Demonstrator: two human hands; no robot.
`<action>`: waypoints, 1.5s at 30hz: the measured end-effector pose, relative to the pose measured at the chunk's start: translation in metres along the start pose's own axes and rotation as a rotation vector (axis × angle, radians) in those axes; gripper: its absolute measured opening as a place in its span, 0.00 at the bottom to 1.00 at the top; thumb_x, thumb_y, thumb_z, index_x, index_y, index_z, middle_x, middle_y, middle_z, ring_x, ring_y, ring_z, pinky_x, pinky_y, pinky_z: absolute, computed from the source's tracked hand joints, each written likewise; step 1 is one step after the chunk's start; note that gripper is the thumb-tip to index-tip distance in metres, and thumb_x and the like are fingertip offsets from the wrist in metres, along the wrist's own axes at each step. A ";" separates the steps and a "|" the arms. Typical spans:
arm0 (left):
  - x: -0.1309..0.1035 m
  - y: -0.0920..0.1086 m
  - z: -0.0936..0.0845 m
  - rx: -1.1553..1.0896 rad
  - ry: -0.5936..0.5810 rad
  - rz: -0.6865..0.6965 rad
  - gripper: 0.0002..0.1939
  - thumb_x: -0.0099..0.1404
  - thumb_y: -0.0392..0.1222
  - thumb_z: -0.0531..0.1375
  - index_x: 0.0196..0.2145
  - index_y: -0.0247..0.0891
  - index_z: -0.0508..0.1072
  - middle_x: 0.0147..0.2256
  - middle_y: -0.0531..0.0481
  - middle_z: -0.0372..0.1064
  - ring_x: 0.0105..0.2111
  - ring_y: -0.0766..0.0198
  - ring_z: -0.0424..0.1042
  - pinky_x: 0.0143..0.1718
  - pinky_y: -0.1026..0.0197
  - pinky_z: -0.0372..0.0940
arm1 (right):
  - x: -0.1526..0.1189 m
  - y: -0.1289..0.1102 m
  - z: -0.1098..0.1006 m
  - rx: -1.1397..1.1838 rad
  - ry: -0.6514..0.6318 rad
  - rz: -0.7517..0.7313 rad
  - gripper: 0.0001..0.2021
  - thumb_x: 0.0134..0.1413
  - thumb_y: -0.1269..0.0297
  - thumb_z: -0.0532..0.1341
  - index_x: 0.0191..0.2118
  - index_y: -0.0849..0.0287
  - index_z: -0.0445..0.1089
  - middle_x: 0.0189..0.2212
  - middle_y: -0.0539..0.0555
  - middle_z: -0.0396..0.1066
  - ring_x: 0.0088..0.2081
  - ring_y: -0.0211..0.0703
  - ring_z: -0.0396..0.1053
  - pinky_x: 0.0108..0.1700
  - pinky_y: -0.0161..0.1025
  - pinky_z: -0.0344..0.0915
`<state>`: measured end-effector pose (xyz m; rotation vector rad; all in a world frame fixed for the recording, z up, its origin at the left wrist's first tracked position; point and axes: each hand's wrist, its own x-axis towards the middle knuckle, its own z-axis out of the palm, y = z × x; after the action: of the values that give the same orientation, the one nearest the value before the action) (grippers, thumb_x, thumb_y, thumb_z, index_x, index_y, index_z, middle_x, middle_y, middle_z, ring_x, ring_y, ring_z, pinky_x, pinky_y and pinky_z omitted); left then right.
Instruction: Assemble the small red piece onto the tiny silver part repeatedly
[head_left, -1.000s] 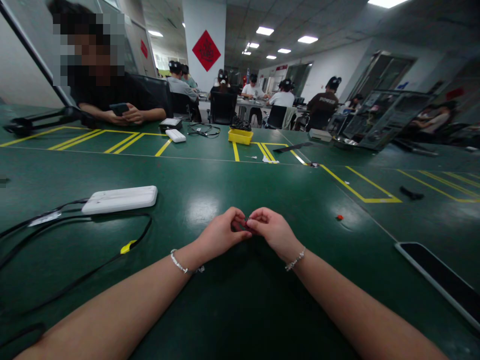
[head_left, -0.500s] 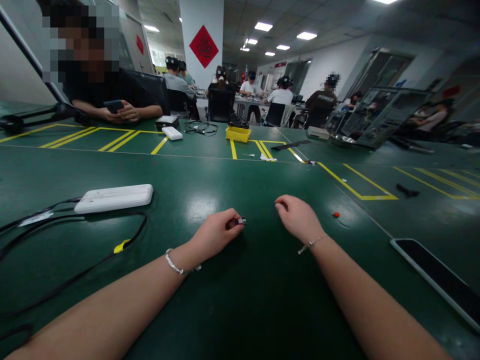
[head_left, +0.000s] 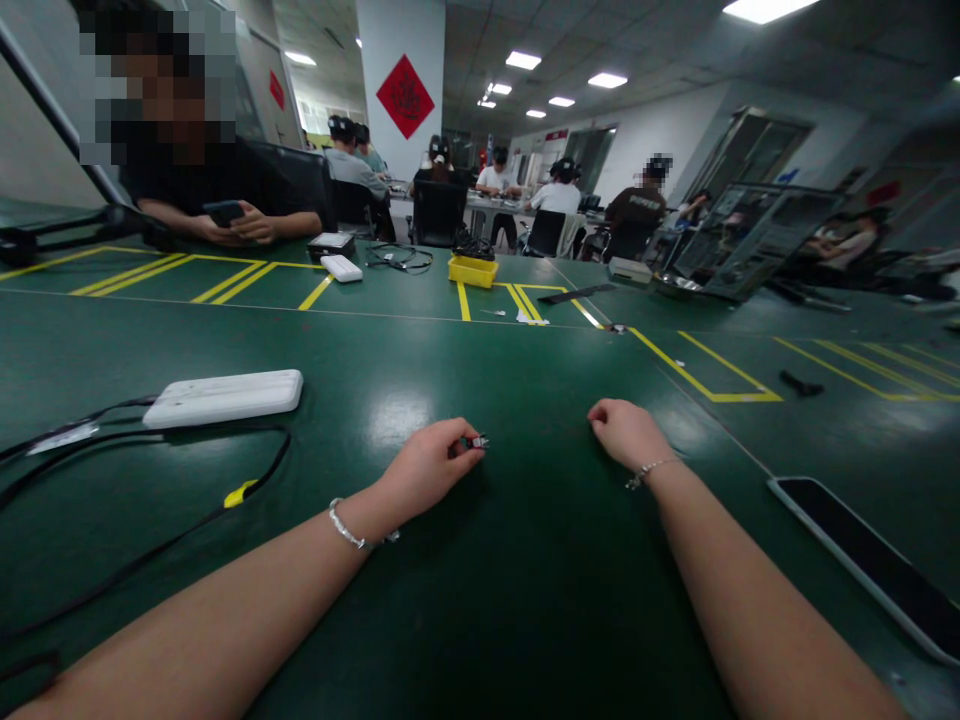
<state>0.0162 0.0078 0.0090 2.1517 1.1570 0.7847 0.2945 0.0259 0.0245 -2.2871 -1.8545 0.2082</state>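
Note:
My left hand pinches a small part with a shiny metal tip between thumb and forefinger. Its exact kind is too small to tell. A short way to the right, my right hand is low over the green table, fingers curled inward and closed. Whatever those fingers may hold is hidden from me. The two hands are apart.
A white power bank with black cables lies on the left. On the right is a phone. Farther back stand a yellow tray and a metal frame. Across the table sits a person holding a phone.
My right hand has moved right, away from the left. The small red thing that lay beside it no longer shows. My left hand keeps its pinch in nearly the same place.

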 end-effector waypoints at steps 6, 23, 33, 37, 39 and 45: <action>0.001 -0.002 0.002 -0.023 -0.003 0.037 0.06 0.57 0.40 0.54 0.33 0.39 0.68 0.26 0.54 0.65 0.25 0.69 0.63 0.27 0.66 0.57 | -0.031 -0.078 0.018 0.916 -0.273 -0.340 0.06 0.39 0.67 0.60 0.28 0.61 0.65 0.27 0.50 0.68 0.30 0.37 0.67 0.37 0.37 0.64; 0.002 -0.003 0.003 0.060 0.022 0.050 0.04 0.55 0.38 0.55 0.31 0.38 0.67 0.26 0.54 0.65 0.25 0.68 0.63 0.26 0.66 0.55 | -0.051 -0.093 0.024 0.650 0.066 -0.689 0.08 0.43 0.73 0.59 0.33 0.59 0.66 0.29 0.50 0.68 0.30 0.35 0.66 0.36 0.34 0.65; 0.002 -0.005 0.005 0.038 0.026 0.076 0.03 0.55 0.38 0.56 0.30 0.38 0.68 0.25 0.55 0.65 0.25 0.69 0.62 0.26 0.67 0.55 | -0.050 -0.094 0.028 0.799 0.053 -0.675 0.06 0.43 0.74 0.59 0.29 0.58 0.70 0.31 0.52 0.69 0.34 0.38 0.66 0.37 0.36 0.65; 0.002 -0.006 0.005 0.009 0.009 0.039 0.04 0.54 0.39 0.56 0.29 0.38 0.69 0.24 0.55 0.65 0.25 0.69 0.62 0.25 0.67 0.55 | -0.051 -0.094 0.029 0.828 0.041 -0.670 0.06 0.44 0.75 0.58 0.30 0.58 0.69 0.31 0.52 0.68 0.34 0.38 0.66 0.37 0.37 0.65; 0.002 -0.008 0.006 -0.038 -0.025 0.001 0.04 0.54 0.40 0.56 0.29 0.38 0.69 0.24 0.56 0.65 0.24 0.69 0.62 0.24 0.67 0.54 | -0.051 -0.093 0.029 0.816 0.041 -0.679 0.06 0.44 0.74 0.58 0.30 0.58 0.69 0.30 0.52 0.68 0.34 0.38 0.66 0.38 0.37 0.64; 0.002 -0.008 0.004 -0.148 -0.115 -0.049 0.09 0.56 0.44 0.55 0.30 0.38 0.70 0.24 0.56 0.65 0.24 0.70 0.62 0.24 0.67 0.54 | -0.051 -0.093 0.026 0.892 -0.058 -0.591 0.06 0.43 0.74 0.58 0.30 0.59 0.68 0.30 0.51 0.68 0.33 0.37 0.66 0.38 0.37 0.64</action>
<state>0.0158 0.0127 0.0007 2.0112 1.0552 0.6930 0.1894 -0.0042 0.0204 -1.1197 -1.8316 0.8074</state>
